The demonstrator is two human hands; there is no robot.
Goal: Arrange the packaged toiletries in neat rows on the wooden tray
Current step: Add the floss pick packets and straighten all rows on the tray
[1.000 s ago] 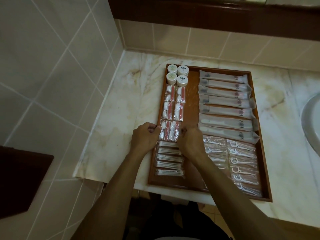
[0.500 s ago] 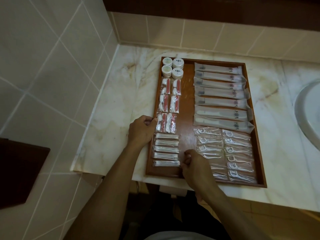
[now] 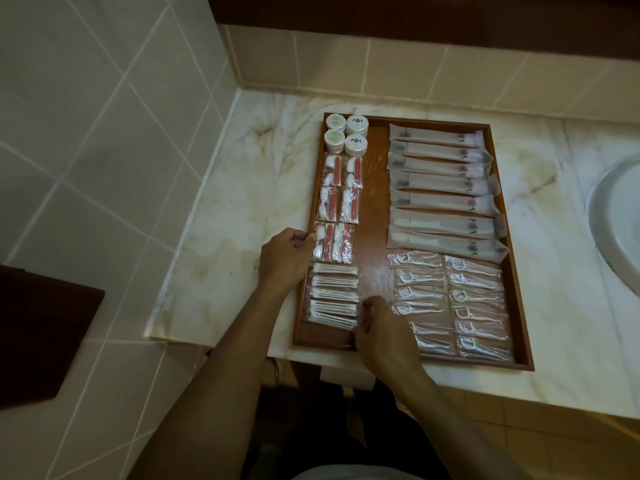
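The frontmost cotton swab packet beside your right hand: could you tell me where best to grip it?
Pinch the cotton swab packet by its right short end, coming from the bare tray centre. It lies flat and crosswise; the left hand crowds its other end.

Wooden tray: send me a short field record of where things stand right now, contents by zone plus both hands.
surface: wooden tray on marble counter
far left: four round jars, two by two
left column: red-and-white sachets in pairs
near left: cotton swab packs, stacked in a row
right, far: long toothbrush sleeves, one row
right, near: floss pick packs, two columns
left hand: fingers curled at the nearest sachet pair's left edge
right hand: fingertips at the swab packs' right ends
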